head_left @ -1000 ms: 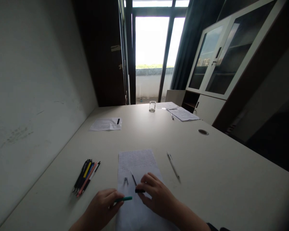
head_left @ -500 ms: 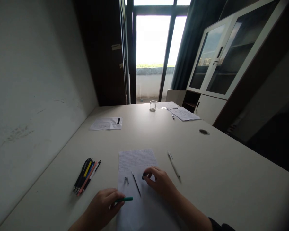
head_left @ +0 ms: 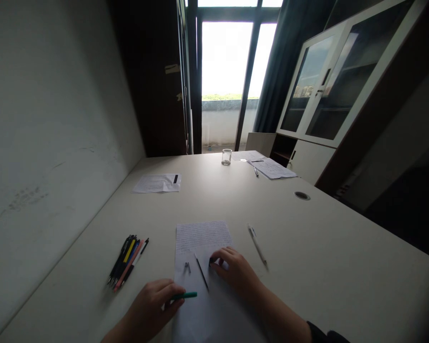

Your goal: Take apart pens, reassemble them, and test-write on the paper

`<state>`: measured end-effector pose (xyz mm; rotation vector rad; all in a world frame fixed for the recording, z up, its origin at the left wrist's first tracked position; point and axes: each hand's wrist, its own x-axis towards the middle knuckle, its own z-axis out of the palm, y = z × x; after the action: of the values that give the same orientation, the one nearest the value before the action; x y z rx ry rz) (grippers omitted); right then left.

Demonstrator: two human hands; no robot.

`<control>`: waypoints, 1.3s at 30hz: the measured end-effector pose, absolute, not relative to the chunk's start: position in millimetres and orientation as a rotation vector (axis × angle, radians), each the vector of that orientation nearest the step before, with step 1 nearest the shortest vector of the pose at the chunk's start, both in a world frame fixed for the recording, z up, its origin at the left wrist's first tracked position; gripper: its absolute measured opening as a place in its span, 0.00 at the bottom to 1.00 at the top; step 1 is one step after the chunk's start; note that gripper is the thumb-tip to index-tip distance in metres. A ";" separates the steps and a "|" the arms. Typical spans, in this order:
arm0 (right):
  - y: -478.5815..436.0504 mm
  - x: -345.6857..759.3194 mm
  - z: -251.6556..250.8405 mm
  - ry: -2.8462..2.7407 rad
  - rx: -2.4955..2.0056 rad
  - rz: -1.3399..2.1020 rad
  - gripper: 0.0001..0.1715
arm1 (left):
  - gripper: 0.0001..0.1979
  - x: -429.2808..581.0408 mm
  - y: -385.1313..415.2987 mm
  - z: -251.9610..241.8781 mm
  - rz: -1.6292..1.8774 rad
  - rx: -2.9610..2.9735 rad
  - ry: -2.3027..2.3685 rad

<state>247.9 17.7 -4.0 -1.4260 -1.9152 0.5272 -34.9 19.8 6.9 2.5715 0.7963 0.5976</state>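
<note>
My left hand [head_left: 157,300] pinches a green pen barrel [head_left: 189,295] that points to the right above the paper. Between the thumb and fingertips of my right hand [head_left: 232,267] is a small dark piece [head_left: 211,261], mostly covered, its kind unclear. A thin dark pen refill [head_left: 202,272] lies slantwise on the sheet of lined, written paper [head_left: 203,236] between my hands. Just left of the refill are small metallic-looking parts [head_left: 187,267], too small to name.
Several pens [head_left: 127,262] lie bunched on the left. A white pen [head_left: 258,247] lies to the right of the paper. Farther back on the white table [head_left: 207,200] are a glass jar [head_left: 226,157], a paper [head_left: 155,183], stacked papers [head_left: 273,168] and a round cable hole [head_left: 302,196].
My right hand has shifted slightly left with the small dark piece, closer to the refill. My left hand keeps its place with the green barrel.
</note>
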 end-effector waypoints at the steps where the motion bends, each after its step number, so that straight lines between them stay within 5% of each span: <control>1: 17.5 248.0 -3.7 -1.920 -1.429 0.527 0.10 | 0.05 -34.9 19.8 7.2 0.602 2.570 0.795; 10: 10.8 251.2 4.3 -1.940 -1.443 0.458 0.17 | 0.05 -34.8 19.4 6.0 0.628 2.580 0.783; 14: -0.5 253.6 22.2 -1.936 -1.401 0.310 0.06 | 0.05 -34.6 19.0 6.7 0.641 2.580 0.798; 18: -18.8 243.2 36.0 -2.075 -1.299 0.455 0.05 | 0.06 -34.5 17.9 7.2 0.628 2.546 0.834; 22: -29.9 223.5 27.5 -2.238 -1.198 0.558 0.19 | 0.08 -33.5 17.1 6.4 0.608 2.541 0.812; 29: -28.6 212.6 12.9 -2.236 -1.224 0.478 0.06 | 0.11 -28.9 14.8 9.1 0.604 2.553 0.755; 39: -24.5 212.9 11.5 -2.058 -1.308 0.652 0.07 | 0.13 -30.1 14.1 10.1 0.761 2.429 0.722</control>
<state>212.9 -24.5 11.5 -1.3082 -2.0581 0.6525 -30.1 14.1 10.1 2.4290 0.7222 0.7615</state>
